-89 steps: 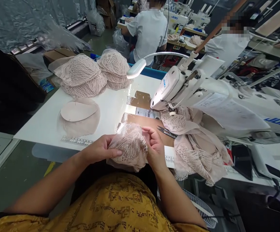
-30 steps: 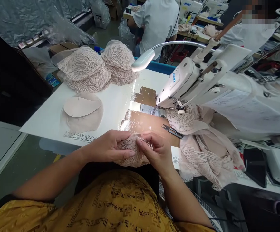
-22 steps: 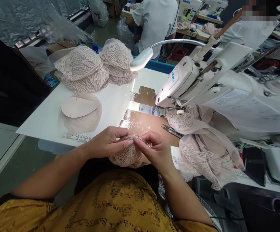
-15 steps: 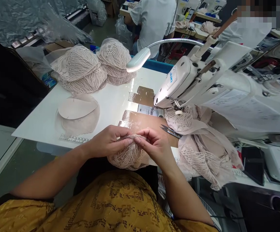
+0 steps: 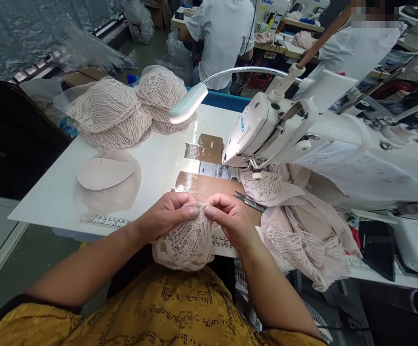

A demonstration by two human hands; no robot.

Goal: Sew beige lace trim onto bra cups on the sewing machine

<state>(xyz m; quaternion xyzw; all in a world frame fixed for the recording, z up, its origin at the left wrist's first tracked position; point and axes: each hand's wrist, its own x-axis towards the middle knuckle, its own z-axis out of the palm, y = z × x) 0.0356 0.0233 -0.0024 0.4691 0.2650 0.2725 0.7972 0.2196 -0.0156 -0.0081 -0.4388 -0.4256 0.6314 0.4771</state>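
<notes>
A beige lace bra cup (image 5: 185,244) hangs over the table's front edge, pinched along its upper rim by both my hands. My left hand (image 5: 171,213) grips that rim between thumb and fingers. Close beside it, my right hand (image 5: 228,216) pinches the same rim, thumb almost touching the left thumb. Just beyond my fingers lies the brown-taped plate of the sewing machine (image 5: 254,127), whose needle area is lit. Thread snips (image 5: 249,201) rest on the tape, right of my right hand.
Stacked lace cups (image 5: 109,113) stand at the back left. Nearer lies a smooth cup piece (image 5: 107,174) on sheer fabric. Joined lace pieces (image 5: 298,230) are heaped at the right beside a dark phone-like slab (image 5: 376,247). A lamp (image 5: 189,103) overhangs the table. A person in white (image 5: 225,38) sits beyond.
The lace cup now hangs lower and shows more of its outer face, with its rim pulled straighter between my fingers. The whole view has shifted slightly.
</notes>
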